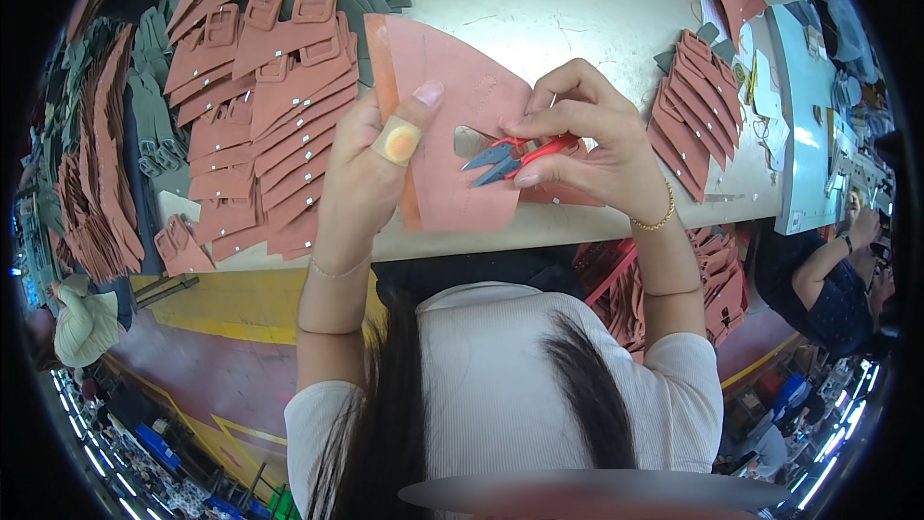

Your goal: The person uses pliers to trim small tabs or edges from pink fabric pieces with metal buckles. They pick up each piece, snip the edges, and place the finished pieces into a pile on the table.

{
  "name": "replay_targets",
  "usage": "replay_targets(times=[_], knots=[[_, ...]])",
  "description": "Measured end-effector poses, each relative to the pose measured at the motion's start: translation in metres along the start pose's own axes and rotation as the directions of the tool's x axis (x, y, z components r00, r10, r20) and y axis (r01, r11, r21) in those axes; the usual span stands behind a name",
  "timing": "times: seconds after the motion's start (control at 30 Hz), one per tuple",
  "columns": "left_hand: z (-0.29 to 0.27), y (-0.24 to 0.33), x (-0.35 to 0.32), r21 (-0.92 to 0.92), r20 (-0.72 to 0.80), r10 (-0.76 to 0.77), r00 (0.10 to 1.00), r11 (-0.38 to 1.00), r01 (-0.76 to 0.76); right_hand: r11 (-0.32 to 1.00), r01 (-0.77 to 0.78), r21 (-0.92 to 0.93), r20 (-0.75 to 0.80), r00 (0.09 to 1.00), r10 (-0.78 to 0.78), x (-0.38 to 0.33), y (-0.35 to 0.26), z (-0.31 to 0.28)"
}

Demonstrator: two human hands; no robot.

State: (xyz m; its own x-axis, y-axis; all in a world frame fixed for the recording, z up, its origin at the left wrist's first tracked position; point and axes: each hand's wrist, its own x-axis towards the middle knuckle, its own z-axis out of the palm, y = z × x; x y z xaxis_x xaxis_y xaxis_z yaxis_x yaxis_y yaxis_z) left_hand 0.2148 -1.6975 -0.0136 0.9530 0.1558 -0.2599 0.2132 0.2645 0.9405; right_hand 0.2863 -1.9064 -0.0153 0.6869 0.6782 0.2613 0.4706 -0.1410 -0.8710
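My left hand (371,154) grips a salmon-pink flat panel (448,87) by its left side, thumb on top; the panel has an orange-tan strip along that edge and a cut-out in its middle. A beige patch with a yellow-orange round spot sits at the base of that thumb. My right hand (597,140) is closed on small thread snips (500,169) with red handles and grey-blue blades. The open blades point left over the panel, just beside the cut-out. Whether the right fingertips also pinch the panel's edge I cannot tell.
Overlapping salmon belt-like pieces with covered buckles (294,87) lie left on the pale table (616,0), beside green ones (154,87). Another salmon stack (693,116) lies right. Below the table is a red crate (611,279) of pink pieces. A person (828,279) works at far right.
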Motion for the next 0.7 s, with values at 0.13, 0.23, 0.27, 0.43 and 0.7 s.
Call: replay_targets(times=[0.13,0.23,0.27,0.43,0.7], knots=[[0.002,0.002,0.0,0.052,0.011,-0.008,1.0,0.999,0.007,0.999,0.004,-0.033,0.022,1.0,-0.003,0.002,0.002,0.001],[0.005,0.002,0.003,0.011,0.018,0.004,1.0,1.0,-0.004,0.994,0.066,-0.082,0.053,0.997,-0.062,0.005,0.003,-0.002],[0.004,0.003,0.004,0.037,0.024,-0.014,1.0,0.999,0.013,0.996,0.039,-0.078,0.045,0.998,-0.036,0.005,0.002,-0.003],[0.0,0.003,0.003,0.01,0.041,-0.056,0.998,0.998,0.056,1.0,-0.024,0.006,0.015,1.0,0.024,0.005,0.001,-0.004],[-0.003,-0.002,0.01,0.051,0.025,-0.005,1.0,0.999,0.004,0.997,0.011,-0.078,-0.012,1.0,-0.012,0.004,0.002,-0.003]])
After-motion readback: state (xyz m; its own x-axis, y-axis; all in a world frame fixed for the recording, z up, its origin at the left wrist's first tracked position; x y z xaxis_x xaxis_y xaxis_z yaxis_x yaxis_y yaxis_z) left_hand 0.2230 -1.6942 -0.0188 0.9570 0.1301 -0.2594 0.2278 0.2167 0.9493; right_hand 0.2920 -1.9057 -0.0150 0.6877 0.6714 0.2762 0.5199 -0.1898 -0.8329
